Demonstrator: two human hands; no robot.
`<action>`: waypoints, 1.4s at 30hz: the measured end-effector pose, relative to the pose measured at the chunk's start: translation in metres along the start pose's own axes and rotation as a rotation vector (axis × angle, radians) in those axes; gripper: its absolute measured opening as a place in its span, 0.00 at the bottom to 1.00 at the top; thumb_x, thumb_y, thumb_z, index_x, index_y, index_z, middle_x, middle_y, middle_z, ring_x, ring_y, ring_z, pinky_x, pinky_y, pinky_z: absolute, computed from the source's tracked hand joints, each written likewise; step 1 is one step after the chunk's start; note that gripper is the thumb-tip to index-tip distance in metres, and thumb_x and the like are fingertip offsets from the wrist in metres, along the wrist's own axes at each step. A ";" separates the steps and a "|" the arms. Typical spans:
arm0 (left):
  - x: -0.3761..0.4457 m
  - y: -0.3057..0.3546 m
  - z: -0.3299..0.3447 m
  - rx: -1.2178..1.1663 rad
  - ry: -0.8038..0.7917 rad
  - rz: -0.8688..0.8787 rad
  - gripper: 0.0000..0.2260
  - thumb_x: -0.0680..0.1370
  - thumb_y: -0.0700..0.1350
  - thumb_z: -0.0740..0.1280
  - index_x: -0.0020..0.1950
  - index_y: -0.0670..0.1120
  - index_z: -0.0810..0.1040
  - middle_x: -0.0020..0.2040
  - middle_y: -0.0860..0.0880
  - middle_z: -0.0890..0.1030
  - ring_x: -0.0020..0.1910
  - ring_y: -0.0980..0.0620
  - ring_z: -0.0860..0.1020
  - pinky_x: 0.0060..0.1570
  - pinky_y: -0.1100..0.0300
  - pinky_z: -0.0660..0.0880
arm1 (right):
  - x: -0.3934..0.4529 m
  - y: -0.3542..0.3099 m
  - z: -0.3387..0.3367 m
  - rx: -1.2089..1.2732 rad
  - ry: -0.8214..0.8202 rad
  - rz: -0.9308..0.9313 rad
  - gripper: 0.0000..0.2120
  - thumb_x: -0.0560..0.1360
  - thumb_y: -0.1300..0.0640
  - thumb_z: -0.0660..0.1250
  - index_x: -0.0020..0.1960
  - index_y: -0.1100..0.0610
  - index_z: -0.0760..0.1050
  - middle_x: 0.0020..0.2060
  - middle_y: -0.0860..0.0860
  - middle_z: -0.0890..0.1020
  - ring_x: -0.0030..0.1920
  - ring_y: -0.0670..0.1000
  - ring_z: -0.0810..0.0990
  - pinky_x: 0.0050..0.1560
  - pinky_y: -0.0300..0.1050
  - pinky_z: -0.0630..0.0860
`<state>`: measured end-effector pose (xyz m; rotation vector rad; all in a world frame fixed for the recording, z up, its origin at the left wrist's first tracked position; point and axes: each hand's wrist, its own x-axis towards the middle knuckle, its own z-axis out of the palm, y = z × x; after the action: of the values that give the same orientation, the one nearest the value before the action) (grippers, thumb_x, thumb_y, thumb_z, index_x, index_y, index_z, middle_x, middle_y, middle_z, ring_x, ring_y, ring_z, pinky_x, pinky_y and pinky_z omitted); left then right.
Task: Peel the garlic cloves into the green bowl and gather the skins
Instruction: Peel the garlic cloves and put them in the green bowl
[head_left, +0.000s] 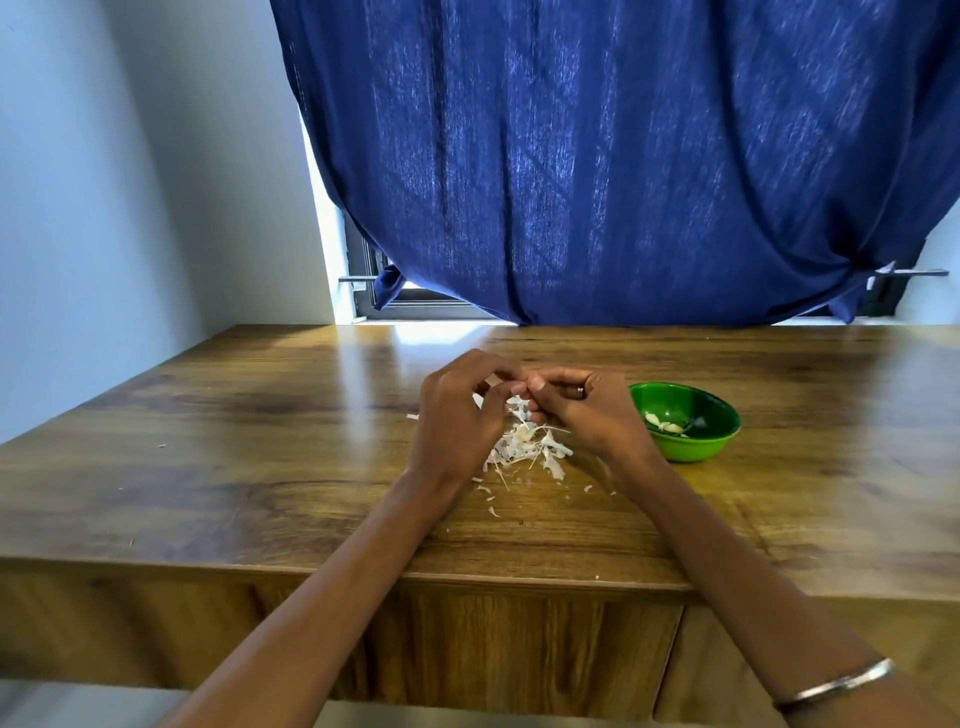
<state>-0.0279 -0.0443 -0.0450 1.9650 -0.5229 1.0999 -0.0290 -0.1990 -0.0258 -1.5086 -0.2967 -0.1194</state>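
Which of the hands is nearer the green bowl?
Right. The right hand sits just beside the green bowl's near rim, apart from it. The left hand is farther off, across the pile of skins, fingertips meeting the right's.

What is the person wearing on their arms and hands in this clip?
Both forearms are bare, with no sleeves in view. The right hand has a ring on one finger, and a thin silver bangle circles the right wrist. The left hand shows no jewellery.
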 end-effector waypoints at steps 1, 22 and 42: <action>0.001 0.000 0.000 -0.023 -0.003 -0.016 0.09 0.75 0.34 0.74 0.47 0.48 0.84 0.44 0.59 0.82 0.39 0.63 0.80 0.40 0.69 0.75 | -0.001 0.000 0.000 -0.013 -0.007 -0.007 0.06 0.75 0.64 0.71 0.47 0.54 0.83 0.41 0.53 0.87 0.39 0.46 0.84 0.42 0.37 0.82; 0.000 0.007 -0.001 -0.334 -0.212 -0.313 0.06 0.80 0.34 0.69 0.48 0.44 0.76 0.40 0.50 0.76 0.27 0.51 0.77 0.21 0.53 0.75 | -0.003 -0.008 -0.001 0.124 -0.162 0.244 0.07 0.80 0.67 0.64 0.49 0.62 0.81 0.34 0.46 0.85 0.36 0.44 0.76 0.37 0.34 0.78; 0.000 0.008 0.007 -0.123 -0.048 0.068 0.10 0.76 0.32 0.63 0.49 0.44 0.80 0.42 0.67 0.73 0.33 0.58 0.75 0.31 0.61 0.74 | -0.007 -0.012 0.007 0.500 -0.150 0.366 0.11 0.81 0.70 0.58 0.45 0.66 0.78 0.35 0.55 0.79 0.36 0.46 0.74 0.33 0.33 0.78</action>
<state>-0.0293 -0.0547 -0.0435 1.8821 -0.6723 1.0390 -0.0392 -0.1937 -0.0161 -1.0517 -0.1491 0.3393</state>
